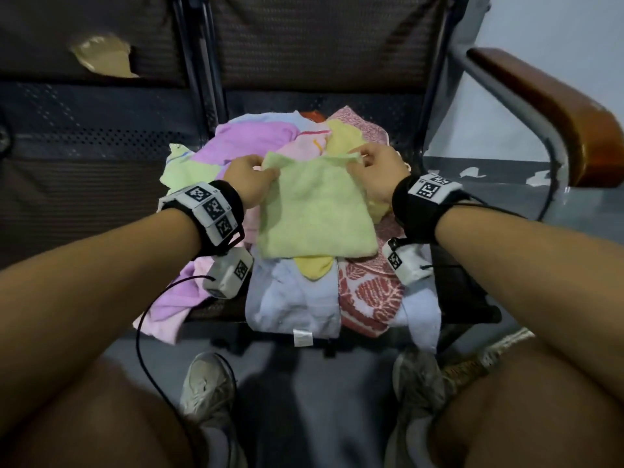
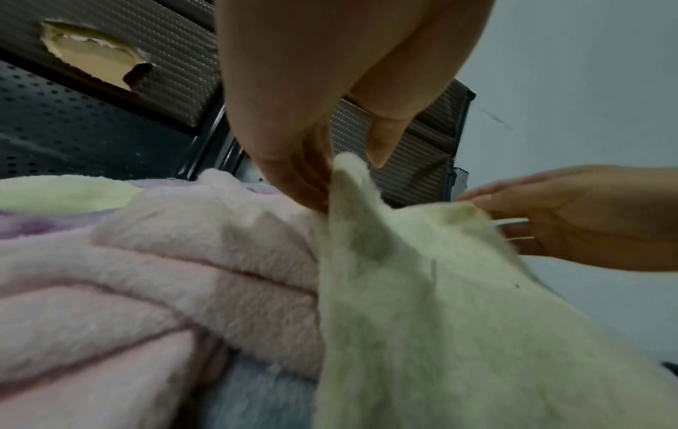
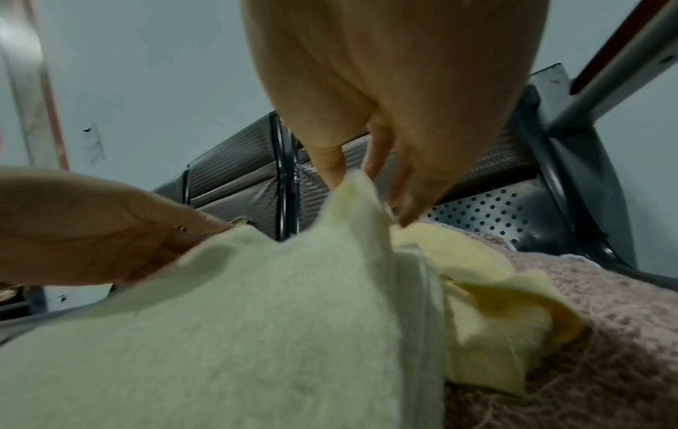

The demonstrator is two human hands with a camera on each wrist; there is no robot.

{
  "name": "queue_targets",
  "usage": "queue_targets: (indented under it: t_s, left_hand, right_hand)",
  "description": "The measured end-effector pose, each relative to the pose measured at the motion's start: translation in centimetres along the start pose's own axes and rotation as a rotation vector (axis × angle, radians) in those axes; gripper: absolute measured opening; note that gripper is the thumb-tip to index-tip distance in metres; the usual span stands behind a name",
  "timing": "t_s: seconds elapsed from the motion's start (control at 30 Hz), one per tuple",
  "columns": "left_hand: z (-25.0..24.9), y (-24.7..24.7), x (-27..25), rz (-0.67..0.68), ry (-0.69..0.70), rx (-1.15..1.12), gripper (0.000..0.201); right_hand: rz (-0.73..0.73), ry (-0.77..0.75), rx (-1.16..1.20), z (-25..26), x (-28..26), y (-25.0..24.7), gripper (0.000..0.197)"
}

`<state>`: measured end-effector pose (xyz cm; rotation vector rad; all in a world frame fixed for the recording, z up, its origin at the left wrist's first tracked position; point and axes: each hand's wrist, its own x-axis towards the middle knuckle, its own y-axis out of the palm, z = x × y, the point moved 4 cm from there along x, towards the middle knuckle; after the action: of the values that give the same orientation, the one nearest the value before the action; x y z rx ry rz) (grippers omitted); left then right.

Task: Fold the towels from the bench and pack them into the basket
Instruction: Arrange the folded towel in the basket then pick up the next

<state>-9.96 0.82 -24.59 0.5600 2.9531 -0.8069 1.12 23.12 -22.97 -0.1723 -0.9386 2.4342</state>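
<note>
The light green towel [image 1: 317,211] lies spread on top of a heap of towels on the counter [image 1: 101,204], its near edge toward the person and its far edge raised a little. The left hand [image 1: 248,179] pinches the far left corner between thumb and fingers [image 2: 293,174], the grip closed tight on the cloth, as the left wrist view shows. The right hand [image 1: 378,170] holds the far right corner the same way, fingertips [image 3: 407,203] curled round the edge in the right wrist view.

Under the green towel lie a pale yellow towel [image 1: 312,266], a light blue towel [image 1: 293,298] hanging over the front edge of the counter with a white label, and a red and white patterned towel [image 1: 368,298] beside it. A purple towel [image 1: 253,136] and a pink towel [image 2: 146,275] lie to the left, a second green one [image 1: 185,167] at the far left of the heap. A wooden armrest [image 1: 547,106] stands at the right.
</note>
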Motion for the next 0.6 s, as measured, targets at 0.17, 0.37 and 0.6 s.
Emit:
queue_targets:
  t_s: [0.17,0.37,0.6]
  left_hand:
    - [0.0,-1.0,-2.4,-0.131,0.159,0.11,0.028]
    - [1.7,0.8,-6.9,0.42,0.282,0.367,0.053]
    - [2.6,0.7,-6.9,0.244,0.418,0.555,0.05]
  right_hand:
    - [0.054,-0.179,-0.238,1.4,-2.3,-0.1,0.022]
    - [0.513,-0.323,-0.466,-0.3,-7.7,1.5,0.054]
    - [0.494,-0.447,-0.675,-1.5,-8.6,2.4,0.062]
